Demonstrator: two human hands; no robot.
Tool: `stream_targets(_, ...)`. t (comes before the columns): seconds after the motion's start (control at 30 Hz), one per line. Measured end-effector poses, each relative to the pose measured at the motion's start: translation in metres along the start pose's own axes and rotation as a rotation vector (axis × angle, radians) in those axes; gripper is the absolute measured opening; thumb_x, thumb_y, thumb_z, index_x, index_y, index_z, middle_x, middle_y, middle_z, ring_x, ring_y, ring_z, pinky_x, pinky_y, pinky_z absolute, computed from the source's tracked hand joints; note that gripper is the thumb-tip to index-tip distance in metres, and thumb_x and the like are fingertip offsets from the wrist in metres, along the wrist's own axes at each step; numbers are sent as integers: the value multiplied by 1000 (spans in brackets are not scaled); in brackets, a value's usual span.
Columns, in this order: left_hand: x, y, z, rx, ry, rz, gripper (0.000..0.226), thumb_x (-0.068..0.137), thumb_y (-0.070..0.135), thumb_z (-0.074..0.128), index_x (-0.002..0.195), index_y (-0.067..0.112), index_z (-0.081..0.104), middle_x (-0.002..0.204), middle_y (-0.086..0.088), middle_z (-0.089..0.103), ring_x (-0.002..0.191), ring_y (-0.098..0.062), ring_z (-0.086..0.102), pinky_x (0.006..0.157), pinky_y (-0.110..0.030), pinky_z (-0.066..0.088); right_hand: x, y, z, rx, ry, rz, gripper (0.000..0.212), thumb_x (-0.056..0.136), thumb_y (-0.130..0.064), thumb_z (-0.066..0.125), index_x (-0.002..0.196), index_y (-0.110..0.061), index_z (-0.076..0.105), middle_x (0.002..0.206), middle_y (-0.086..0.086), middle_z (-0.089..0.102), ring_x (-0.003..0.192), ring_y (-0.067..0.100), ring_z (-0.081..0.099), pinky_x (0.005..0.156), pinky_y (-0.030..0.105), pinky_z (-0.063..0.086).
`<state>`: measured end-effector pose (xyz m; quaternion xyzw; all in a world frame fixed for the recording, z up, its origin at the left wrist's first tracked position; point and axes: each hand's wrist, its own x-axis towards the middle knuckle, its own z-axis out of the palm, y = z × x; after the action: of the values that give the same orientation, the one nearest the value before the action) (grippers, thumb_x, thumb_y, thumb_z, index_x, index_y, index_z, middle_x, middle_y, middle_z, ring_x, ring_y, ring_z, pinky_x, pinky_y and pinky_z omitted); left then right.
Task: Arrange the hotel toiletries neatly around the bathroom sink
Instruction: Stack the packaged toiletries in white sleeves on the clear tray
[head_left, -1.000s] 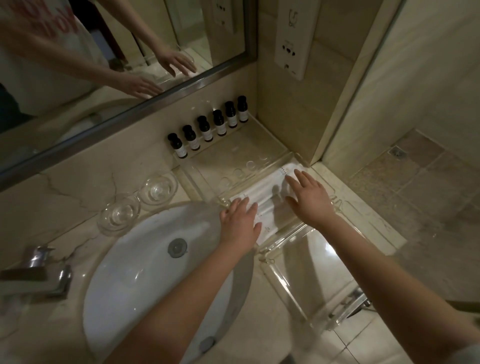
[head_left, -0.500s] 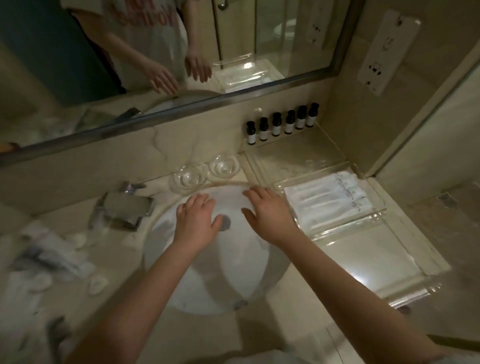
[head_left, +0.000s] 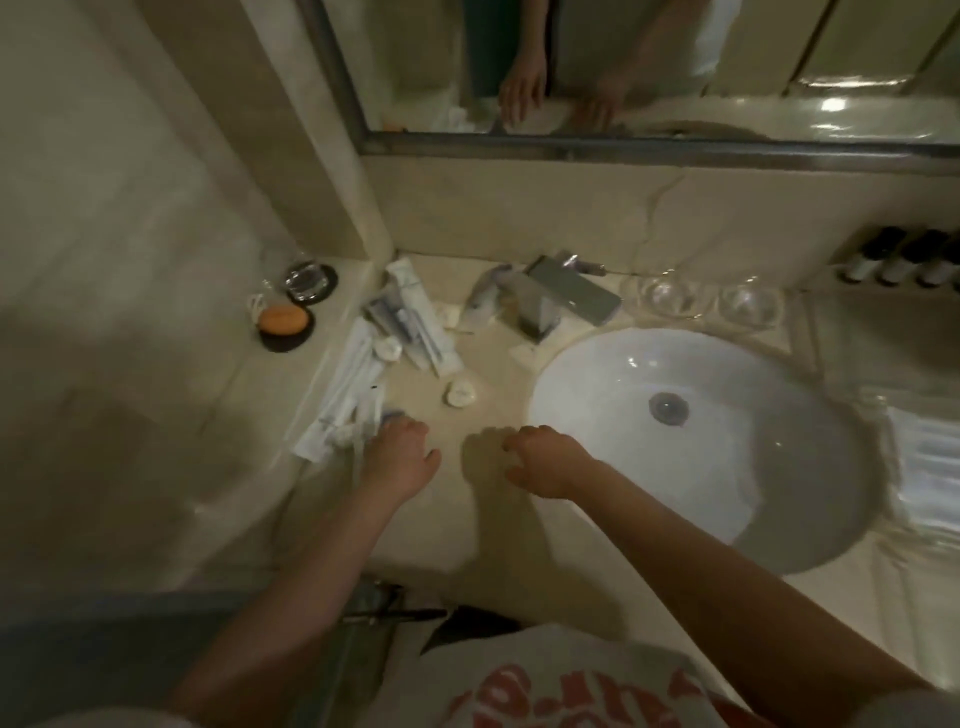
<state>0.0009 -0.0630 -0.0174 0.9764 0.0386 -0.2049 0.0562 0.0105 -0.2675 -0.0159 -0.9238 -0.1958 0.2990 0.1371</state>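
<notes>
We are looking down on a marble countertop (head_left: 498, 364) with an oval white sink (head_left: 597, 395) set into it and a chrome faucet (head_left: 563, 299) behind the basin.

The loose toiletries are lying in an untidy pile of long white packets (head_left: 363, 358) on the counter left of the sink, against the side ledge. A small round white packet (head_left: 460, 393) is sitting apart from the pile, between it and the basin.

The left hand (head_left: 397, 457) is reaching palm-down to the near end of that pile. Its fingers are bending down onto the packet ends, but the frame is blurring here and we cannot tell whether they are gripping one or only touching.

The right hand (head_left: 545, 460) is hovering over bare counter at the sink's left rim, with its fingers loosely curling downward, slightly apart, and holding nothing.

On the ledge to the left, an orange soap (head_left: 283, 318) is resting on a black dish, with a glass dish (head_left: 309, 280) on a black coaster just behind it. Two clear glass bowls (head_left: 670, 296) are standing side by side behind the basin. Dark bottles (head_left: 904, 260) are lining the wall at far right. The mirror (head_left: 675, 67) is reflecting both hands.
</notes>
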Motion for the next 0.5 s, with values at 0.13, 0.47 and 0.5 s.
stream_targets(0.13,-8,-50,-6,-116,22,-169,37,87,35,52,111,7,57,122,-17,53,114,-34,50,94,-39,44,29,-44,3,-3,-90,-57,47,91,-26,49,135,-12,43,139,12,47,124,31,48,101,41,42)
stream_targets(0.47,-5,-81,17,-562,-69,-353,56,78,33,69,123,4,52,121,-15,60,107,-30,60,82,-33,48,68,-83,14,42,-16,-80,30,93,-31,43,115,-14,55,118,8,59,105,27,60,87,40,49)
stream_targets(0.5,-4,-82,18,-595,-64,-352,52,80,31,67,122,4,53,120,-15,60,106,-30,60,83,-34,49,70,-85,11,47,3,-82,32,93,-31,44,119,-15,53,120,9,59,106,28,59,87,39,49)
